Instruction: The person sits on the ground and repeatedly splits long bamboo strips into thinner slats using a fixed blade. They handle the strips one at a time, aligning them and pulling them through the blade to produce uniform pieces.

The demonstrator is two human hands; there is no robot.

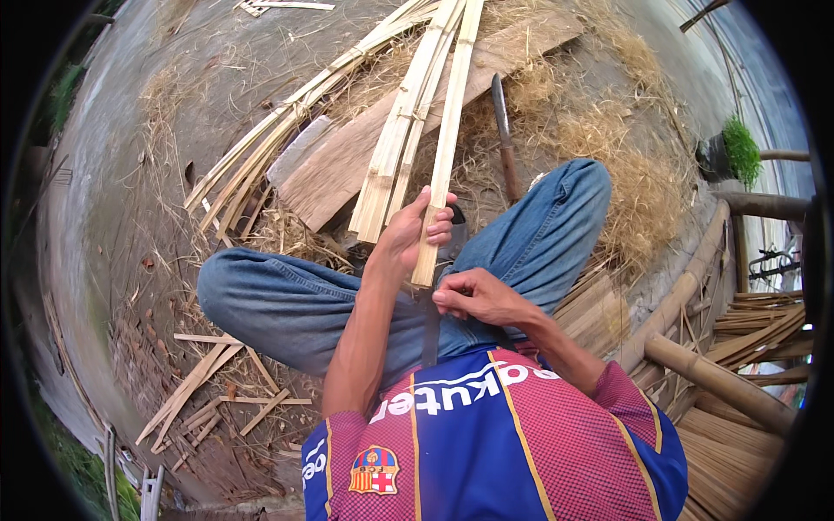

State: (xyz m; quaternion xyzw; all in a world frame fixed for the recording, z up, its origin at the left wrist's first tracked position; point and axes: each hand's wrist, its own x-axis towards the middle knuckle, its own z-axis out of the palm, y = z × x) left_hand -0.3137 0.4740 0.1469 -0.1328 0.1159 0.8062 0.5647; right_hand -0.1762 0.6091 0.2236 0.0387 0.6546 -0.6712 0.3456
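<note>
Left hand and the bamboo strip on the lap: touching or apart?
Touching. The head view shows the left hand wrapped around the bamboo strip, thumb and fingers closed over its lower end, no gap visible.

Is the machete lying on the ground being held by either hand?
No, the machete lies untouched beyond the knee, while the left hand grips a bamboo strip.

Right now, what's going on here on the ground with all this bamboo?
A person sits on the ground in jeans. The left hand grips a long bamboo strip near its lower end, while the right hand holds a knife against that end. More strips lie on a wooden board, a second knife beside them.
</note>
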